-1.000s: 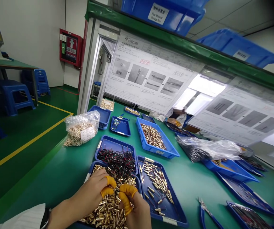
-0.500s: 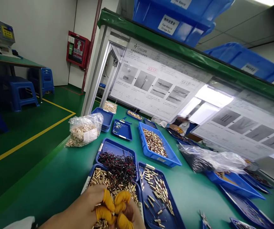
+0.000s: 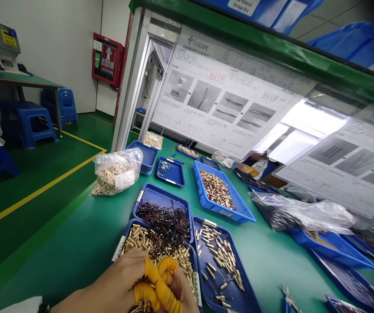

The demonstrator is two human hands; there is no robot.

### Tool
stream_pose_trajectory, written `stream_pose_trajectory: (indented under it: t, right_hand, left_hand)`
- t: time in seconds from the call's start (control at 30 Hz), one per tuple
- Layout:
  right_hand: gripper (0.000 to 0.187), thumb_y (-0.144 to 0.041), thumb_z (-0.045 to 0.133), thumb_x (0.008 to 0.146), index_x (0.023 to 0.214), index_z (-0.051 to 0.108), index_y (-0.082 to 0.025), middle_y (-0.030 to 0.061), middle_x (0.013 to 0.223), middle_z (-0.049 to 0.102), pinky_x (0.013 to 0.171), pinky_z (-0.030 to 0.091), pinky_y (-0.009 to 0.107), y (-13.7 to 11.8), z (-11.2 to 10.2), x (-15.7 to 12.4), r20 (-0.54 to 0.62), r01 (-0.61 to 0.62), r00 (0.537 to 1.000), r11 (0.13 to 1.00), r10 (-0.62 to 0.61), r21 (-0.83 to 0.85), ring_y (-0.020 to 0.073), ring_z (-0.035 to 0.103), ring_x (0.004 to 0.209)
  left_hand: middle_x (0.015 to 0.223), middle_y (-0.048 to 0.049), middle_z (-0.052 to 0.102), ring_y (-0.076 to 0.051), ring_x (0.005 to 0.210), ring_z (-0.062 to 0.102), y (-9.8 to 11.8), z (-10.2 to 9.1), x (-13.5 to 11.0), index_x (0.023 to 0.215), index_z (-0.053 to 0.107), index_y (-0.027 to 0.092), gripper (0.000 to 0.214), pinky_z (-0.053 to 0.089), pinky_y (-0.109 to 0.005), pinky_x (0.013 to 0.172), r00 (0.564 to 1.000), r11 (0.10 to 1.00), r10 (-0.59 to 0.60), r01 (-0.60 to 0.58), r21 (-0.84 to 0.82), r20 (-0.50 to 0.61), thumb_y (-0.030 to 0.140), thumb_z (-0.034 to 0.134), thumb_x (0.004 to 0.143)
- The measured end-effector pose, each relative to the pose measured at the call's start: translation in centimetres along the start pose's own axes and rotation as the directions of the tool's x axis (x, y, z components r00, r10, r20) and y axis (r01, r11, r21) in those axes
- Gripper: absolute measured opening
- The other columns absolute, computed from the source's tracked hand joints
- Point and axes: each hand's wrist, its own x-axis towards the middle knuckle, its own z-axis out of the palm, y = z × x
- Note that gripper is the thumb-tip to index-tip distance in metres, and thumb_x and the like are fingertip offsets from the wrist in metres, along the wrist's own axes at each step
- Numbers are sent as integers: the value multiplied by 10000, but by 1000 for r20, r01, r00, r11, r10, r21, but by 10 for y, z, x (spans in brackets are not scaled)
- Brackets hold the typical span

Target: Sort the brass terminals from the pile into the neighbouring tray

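Note:
My left hand [image 3: 118,284] and my right hand [image 3: 178,289] meet at the bottom edge, both with yellow finger cots. Their fingers are pinched together over a blue tray [image 3: 120,243] heaped with small brass pins [image 3: 150,245]. What the fingertips hold is too small and hidden to name. Just behind lies a blue tray [image 3: 156,199] of thin red and black wires [image 3: 165,219]. To the right is a blue tray [image 3: 235,295] with scattered pins fitted to wires [image 3: 217,254].
A plastic bag of brass pins [image 3: 115,173] sits at the left. A deeper blue bin of pins [image 3: 217,191] and smaller blue trays [image 3: 170,170] stand further back. A clear bag [image 3: 304,214] covers trays at the right. Pliers [image 3: 289,298] lie bottom right. Another person [image 3: 255,164] works opposite.
The view tilted and shifted, so the hands sit lower in the frame. Both hands drew together from slightly apart into a tight pinch over the brass pins.

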Motion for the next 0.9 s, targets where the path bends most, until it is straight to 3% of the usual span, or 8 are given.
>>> stream_pose_trajectory:
  t: [0.1, 0.2, 0.27, 0.37, 0.47, 0.63, 0.73, 0.9]
  right_hand:
    - [397, -503, 738, 574, 860, 577, -279, -65, 526, 514, 381, 386, 180, -21, -26, 5, -245, 78, 968, 995, -59, 68, 92, 489, 413]
    - [423, -447, 741, 607, 929, 511, -297, -83, 625, 497, 385, 353, 137, -37, -50, 10, -569, 217, 799, 976, -194, -28, 58, 439, 436]
    - [418, -425, 727, 635, 959, 497, -292, -73, 712, 499, 393, 344, 130, -39, -52, 11, -648, 252, 711, 959, -273, -126, 56, 439, 477]
    - [356, -431, 654, 708, 992, 515, -268, -61, 711, 516, 419, 365, 161, -30, -34, 8, -567, 280, 752, 941, -337, -188, 70, 450, 490]
    - [351, -450, 632, 717, 981, 557, -232, -26, 709, 577, 415, 369, 187, -16, -11, 2, -477, 271, 801, 930, -360, -248, 100, 501, 515]
    - [305, -465, 633, 708, 852, 622, -196, 38, 756, 663, 522, 477, 234, -5, 4, -3, -328, 245, 877, 914, -351, -323, 178, 617, 665]
    - [277, -444, 645, 705, 820, 632, -193, 39, 718, 679, 566, 512, 233, -6, 8, -4, -230, 275, 901, 893, -369, -355, 173, 637, 640]
    - [194, -360, 680, 681, 783, 640, -200, 27, 693, 685, 597, 534, 218, -5, 9, -5, -213, 251, 907, 873, -363, -418, 160, 651, 610]
  left_hand:
    - [963, -29, 583, -217, 932, 499, -16, 2, 17, 852, 571, 215, 239, 418, -359, 812, 999, 987, -34, 39, 154, -36, 8, 472, 785]
    - [1096, -84, 542, -285, 1032, 457, -35, 2, 27, 836, 582, 171, 296, 418, -440, 809, 984, 935, -155, 176, 308, -90, -43, 419, 713]
    - [1155, -101, 531, -301, 1076, 439, -43, 3, 29, 833, 590, 155, 326, 404, -473, 833, 978, 917, -199, 210, 338, -67, -56, 394, 680]
    - [1146, -87, 560, -270, 1077, 455, -46, 2, 30, 907, 593, 163, 330, 388, -469, 878, 970, 946, -233, 244, 216, -73, -23, 401, 714]
    - [1003, -51, 609, -210, 950, 536, -41, -2, 31, 900, 592, 188, 264, 438, -384, 843, 927, 942, -335, 323, -96, -167, 43, 422, 759]
    - [819, -23, 642, -201, 817, 606, -29, -1, 28, 952, 547, 184, 235, 472, -338, 781, 857, 721, -502, 337, -606, -121, 224, 589, 725]
    - [779, -32, 665, -209, 788, 617, -22, 7, 25, 881, 592, 164, 224, 473, -329, 751, 861, 622, -509, 375, -687, 10, 224, 640, 670]
    - [746, -25, 653, -196, 750, 607, -14, 13, 23, 755, 622, 156, 93, 473, -304, 698, 882, 610, -468, 368, -702, 56, 188, 609, 669]
